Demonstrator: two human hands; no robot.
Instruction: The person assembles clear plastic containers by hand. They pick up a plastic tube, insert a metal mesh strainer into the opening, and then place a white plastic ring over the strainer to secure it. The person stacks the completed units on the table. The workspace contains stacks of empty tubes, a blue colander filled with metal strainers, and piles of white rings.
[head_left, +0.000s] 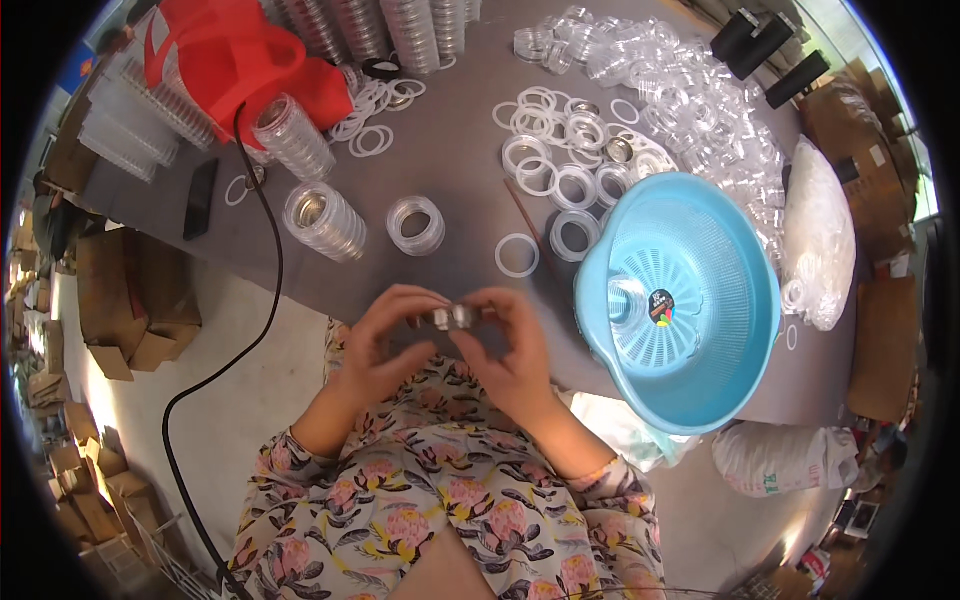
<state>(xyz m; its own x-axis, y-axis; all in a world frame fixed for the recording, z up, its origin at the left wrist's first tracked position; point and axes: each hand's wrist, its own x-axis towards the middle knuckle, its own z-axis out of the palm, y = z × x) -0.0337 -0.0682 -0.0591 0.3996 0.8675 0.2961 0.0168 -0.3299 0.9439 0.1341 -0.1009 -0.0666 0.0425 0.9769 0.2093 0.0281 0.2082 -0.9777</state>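
In front of my body, just off the near table edge, both hands meet around small shiny metal pieces (pixel 453 317), blurred and partly covered by fingers. My left hand (pixel 385 335) grips from the left, thumb and fingers curled. From the other side my right hand (pixel 507 345) pinches the pieces with thumb and forefinger. Beyond the hands, a short stack of clear plastic rings (pixel 416 226) stands on the table. A single white ring (pixel 517 256) lies flat to its right, beside a thin brown stick (pixel 524 215).
A light blue plastic basin (pixel 705 400) with a clear round piece inside stands at right. Behind it spreads a heap of clear plastic rings (pixel 690 90). Stacked clear containers (pixel 325 222), a red bag (pixel 235 65) and a phone (pixel 201 198) occupy the left. A black cable (pixel 262 340) hangs down.
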